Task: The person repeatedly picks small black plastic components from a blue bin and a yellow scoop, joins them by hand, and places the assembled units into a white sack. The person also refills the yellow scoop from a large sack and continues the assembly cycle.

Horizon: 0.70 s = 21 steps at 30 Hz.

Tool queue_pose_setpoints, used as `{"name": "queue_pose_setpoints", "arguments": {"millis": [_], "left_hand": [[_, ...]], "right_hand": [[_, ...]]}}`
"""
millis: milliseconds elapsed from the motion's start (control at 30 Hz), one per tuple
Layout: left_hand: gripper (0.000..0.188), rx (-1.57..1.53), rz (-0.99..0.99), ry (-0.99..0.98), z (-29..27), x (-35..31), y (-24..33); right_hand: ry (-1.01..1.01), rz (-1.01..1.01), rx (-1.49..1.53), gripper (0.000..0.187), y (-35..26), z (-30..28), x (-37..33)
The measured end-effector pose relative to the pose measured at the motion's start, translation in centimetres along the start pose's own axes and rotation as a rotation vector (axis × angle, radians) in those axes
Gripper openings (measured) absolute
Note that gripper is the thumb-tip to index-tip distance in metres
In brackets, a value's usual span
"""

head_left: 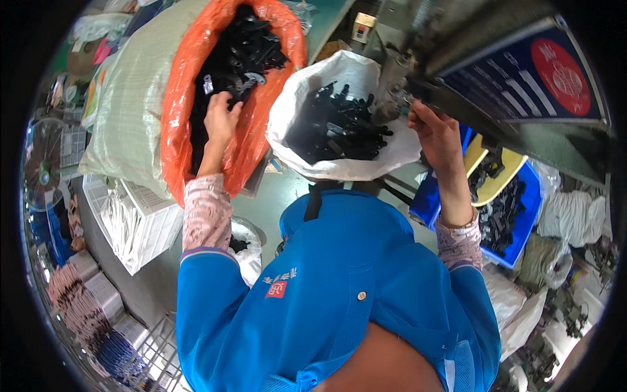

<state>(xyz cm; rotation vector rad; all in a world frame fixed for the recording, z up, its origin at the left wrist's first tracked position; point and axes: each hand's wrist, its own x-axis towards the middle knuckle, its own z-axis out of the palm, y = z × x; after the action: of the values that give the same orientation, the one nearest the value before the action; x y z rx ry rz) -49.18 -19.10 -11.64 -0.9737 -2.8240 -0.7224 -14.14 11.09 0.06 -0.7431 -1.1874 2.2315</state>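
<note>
My left hand (222,117) reaches into an orange plastic sack (176,130) full of black metal parts (245,49), with its fingers curled on the pile; a single part in its grip cannot be made out. My right hand (436,134) is raised at the underside of a grey machine (457,39), fingers pinched at a small metal piece there. Between the hands stands a white sack (290,111) holding more black parts (336,127).
A blue crate (526,225) with black parts and a yellow tray (499,173) sits at the right. A pale woven sack (124,111) lies left of the orange one. White baskets (140,222), a fan (46,163) and stacked bundles (85,307) fill the left side.
</note>
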Motion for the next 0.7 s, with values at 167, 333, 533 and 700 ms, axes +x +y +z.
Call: {"name": "queue_pose_setpoints", "arguments": {"millis": [167, 333, 533, 700], "left_hand": [[0.024, -0.74, -0.253, 0.305, -2.0, -0.8, 0.5], [0.027, -1.231, -0.338, 0.405, -5.6, -2.2, 4.5], [0.025, -1.694, -0.434, 0.115, -4.3, -7.3, 14.6], [0.023, -1.845, -0.637, -0.074, -2.2, -11.5, 21.4]], "right_hand": [[-0.065, -0.005, -0.075, 0.01, -0.7, 0.7, 0.5], [-0.105, 0.057, -0.128, 0.009, -1.0, 0.6, 1.3], [-0.175, 0.159, -0.204, 0.019, -1.5, 0.7, 1.9], [0.004, 0.128, -0.302, 0.033, -0.8, 0.6, -0.9]]}}
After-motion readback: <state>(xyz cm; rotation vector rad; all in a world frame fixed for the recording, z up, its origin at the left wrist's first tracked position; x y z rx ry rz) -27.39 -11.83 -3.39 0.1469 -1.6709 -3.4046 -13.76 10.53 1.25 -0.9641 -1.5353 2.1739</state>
